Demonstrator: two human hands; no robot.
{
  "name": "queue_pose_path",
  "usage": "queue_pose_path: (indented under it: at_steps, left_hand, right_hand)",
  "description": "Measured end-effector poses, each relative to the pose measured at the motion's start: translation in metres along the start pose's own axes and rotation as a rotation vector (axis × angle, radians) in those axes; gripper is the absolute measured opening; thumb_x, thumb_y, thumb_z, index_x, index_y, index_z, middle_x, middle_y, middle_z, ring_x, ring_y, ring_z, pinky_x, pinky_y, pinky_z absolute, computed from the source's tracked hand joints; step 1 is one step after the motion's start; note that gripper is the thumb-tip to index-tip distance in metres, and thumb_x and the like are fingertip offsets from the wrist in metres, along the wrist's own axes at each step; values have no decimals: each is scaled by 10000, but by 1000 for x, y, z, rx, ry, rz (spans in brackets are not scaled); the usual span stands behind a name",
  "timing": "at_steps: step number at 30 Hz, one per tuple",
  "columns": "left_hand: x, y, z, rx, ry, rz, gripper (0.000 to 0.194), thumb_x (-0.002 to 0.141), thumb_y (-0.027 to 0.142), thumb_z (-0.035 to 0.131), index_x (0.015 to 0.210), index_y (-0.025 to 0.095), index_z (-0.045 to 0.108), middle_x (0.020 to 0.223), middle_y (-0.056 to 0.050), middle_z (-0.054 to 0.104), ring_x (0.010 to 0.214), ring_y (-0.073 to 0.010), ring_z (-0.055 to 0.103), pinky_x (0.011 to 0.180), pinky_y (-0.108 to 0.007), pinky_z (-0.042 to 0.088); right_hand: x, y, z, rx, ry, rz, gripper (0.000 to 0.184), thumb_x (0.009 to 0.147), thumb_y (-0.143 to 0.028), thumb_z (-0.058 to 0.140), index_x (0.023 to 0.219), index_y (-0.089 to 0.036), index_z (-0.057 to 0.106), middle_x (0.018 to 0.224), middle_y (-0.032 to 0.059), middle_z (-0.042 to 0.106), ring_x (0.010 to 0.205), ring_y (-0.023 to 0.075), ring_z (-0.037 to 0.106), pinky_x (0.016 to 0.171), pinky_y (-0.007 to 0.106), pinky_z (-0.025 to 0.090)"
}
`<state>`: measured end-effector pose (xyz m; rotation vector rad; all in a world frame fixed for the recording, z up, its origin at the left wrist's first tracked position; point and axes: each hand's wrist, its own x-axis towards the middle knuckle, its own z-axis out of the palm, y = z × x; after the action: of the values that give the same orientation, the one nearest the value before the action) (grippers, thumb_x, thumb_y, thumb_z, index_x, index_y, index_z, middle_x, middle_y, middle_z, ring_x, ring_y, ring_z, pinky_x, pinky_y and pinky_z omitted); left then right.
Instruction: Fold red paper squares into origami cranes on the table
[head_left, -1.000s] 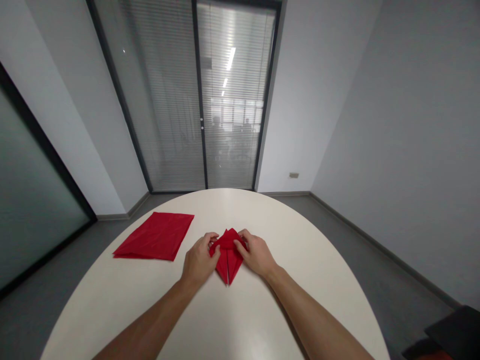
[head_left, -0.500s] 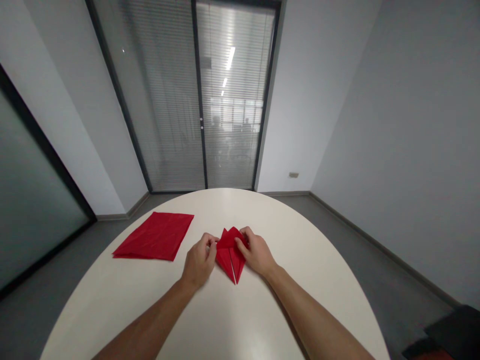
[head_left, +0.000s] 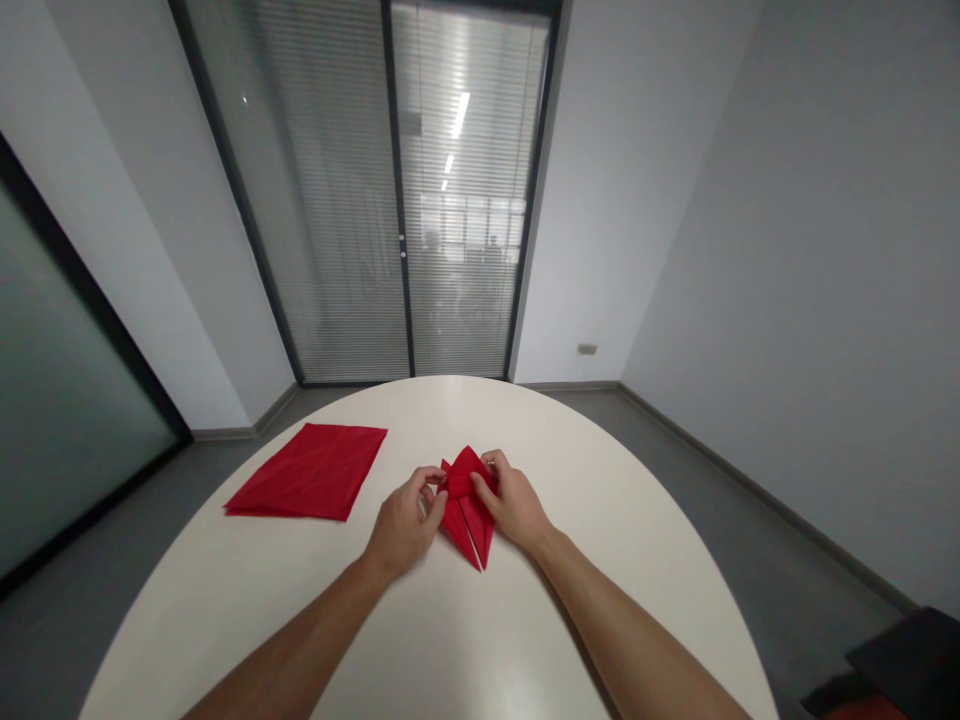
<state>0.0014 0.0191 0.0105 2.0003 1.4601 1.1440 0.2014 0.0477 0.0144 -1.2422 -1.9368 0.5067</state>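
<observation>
A red napkin (head_left: 468,515) folded into a pointed shape is between my hands, near the middle of the table. Its two narrow points face me, with a slit between them, and a peaked flap stands at the far end. My right hand (head_left: 517,505) grips its right side, thumb on top and fingers behind. At the left edge, the thumb and forefinger of my left hand (head_left: 405,520) close on the cloth; the exact contact is partly hidden. Farther left lies a second red napkin (head_left: 311,472), folded flat, untouched by either hand.
The round white table (head_left: 600,600) carries both napkins, its curved edge running around the far side. Beyond it are a glass partition with blinds (head_left: 465,300) and a wall socket (head_left: 586,349). A dark object (head_left: 911,660) shows at the lower right.
The held napkin has turned slightly, its near points shifting right and its peak standing a bit higher. My left hand has moved a little right along with its edge. The flat napkin is unmoved.
</observation>
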Motion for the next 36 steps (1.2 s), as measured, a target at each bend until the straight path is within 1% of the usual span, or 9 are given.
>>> queue_pose_path:
  at_steps: [5,11,17,20,23,26,29,33,36]
  left_hand:
    - [2,-4,2,-22,12,18,288,896,296,557,1177,234,553,958,-30,707,726,-164,641,669,-277,488]
    - [5,-8,4,-10,43,-13,198,884,280,572,1077,241,582,898,-8,714,737,-167,652,705,-279,489]
    - [6,-10,5,-32,81,-56,107,885,279,544,983,235,544,825,4,677,717,-172,646,686,-280,462]
    - [6,-11,5,-13,89,-81,57,880,270,538,917,234,512,755,21,642,676,-170,629,656,-276,443]
    - [7,-11,5,13,79,-78,21,875,249,526,882,230,529,731,25,632,663,-168,620,643,-274,433]
    - [7,-13,4,27,70,-61,67,868,219,511,893,227,573,765,20,649,672,-161,619,649,-271,435]
    - [7,-15,5,30,82,-57,128,860,203,511,947,229,602,802,16,663,683,-159,620,658,-270,442]
    - [7,-18,5,34,93,-65,156,857,203,514,980,228,607,796,13,663,692,-165,627,661,-270,449]
    - [7,-19,5,38,96,-66,161,844,185,514,972,230,601,826,11,670,695,-160,629,669,-269,454]
  right_hand:
    - [0,-4,-2,34,-39,-35,110,962,-317,452,1036,-240,477,752,-16,628,630,169,543,602,266,372]
    - [-1,-4,-1,90,-26,-44,84,949,-307,471,997,-238,470,741,-30,601,625,155,527,594,260,374]
    - [0,-2,-1,92,-21,-10,89,933,-313,513,946,-228,536,823,1,653,703,160,579,650,265,423]
    - [1,-4,-3,103,-37,-13,166,963,-283,447,920,-216,593,847,17,677,758,168,604,695,273,440]
    - [2,-4,-4,130,-48,-37,237,933,-181,402,924,-209,637,880,26,695,822,181,620,760,291,452]
    - [2,-1,-4,180,-72,-50,305,853,-91,391,944,-205,659,897,28,706,855,185,631,807,301,463]
    - [3,5,-1,234,-66,-57,355,821,-66,375,975,-204,663,930,28,708,883,182,633,839,307,469]
    - [5,12,4,244,-25,-12,291,886,-140,393,1006,-202,651,880,21,692,802,172,618,758,293,479]
    - [4,13,5,226,-38,23,225,915,-209,450,1022,-197,648,820,13,683,720,162,602,680,275,470]
